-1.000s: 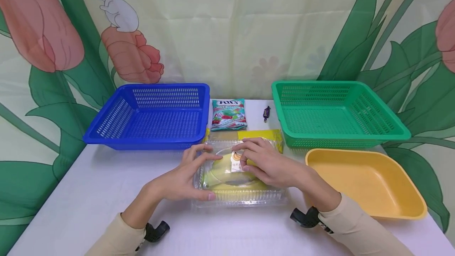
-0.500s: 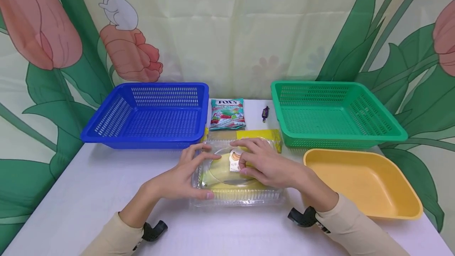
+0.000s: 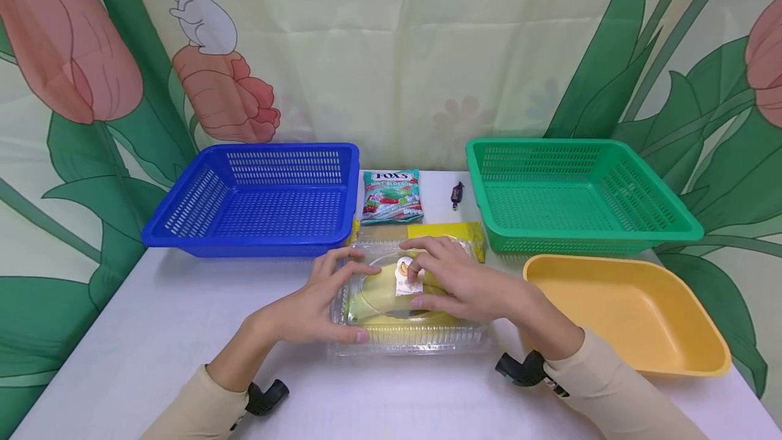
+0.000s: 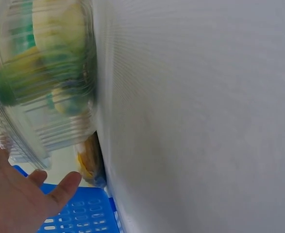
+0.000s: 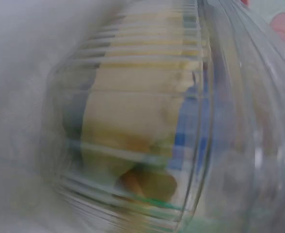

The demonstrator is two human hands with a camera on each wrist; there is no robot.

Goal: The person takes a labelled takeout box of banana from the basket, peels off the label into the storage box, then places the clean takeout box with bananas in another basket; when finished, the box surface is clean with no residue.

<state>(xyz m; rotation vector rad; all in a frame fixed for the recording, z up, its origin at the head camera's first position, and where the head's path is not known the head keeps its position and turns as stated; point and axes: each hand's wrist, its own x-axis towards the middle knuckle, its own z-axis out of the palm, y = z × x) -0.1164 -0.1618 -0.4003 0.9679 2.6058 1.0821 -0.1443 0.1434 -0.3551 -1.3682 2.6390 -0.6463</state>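
Note:
A clear plastic clamshell box (image 3: 415, 339) of bananas (image 3: 379, 294) lies in front of me, its lid down, with a white banana-picture label (image 3: 406, 285) on top. My left hand (image 3: 314, 304) holds the box's left end, index finger on the lid and thumb at the front rim; its other fingers show beside the box in the left wrist view. My right hand (image 3: 464, 284) rests over the lid's right half. Its index fingertip presses on the label and its thumb lies at the label's lower right. The right wrist view shows the box's ribbed end, blurred.
A blue basket (image 3: 269, 250) stands back left, a green basket (image 3: 592, 242) back right, and a yellow tub (image 3: 629, 311) on the right. Behind the box lie a yellow packet (image 3: 446, 230), a Fox's candy bag (image 3: 392, 197) and a small purple-wrapped candy (image 3: 457, 196).
My right index finger has shifted onto the label's face, and more of the label shows than before. The left hand and the box have stayed in place.

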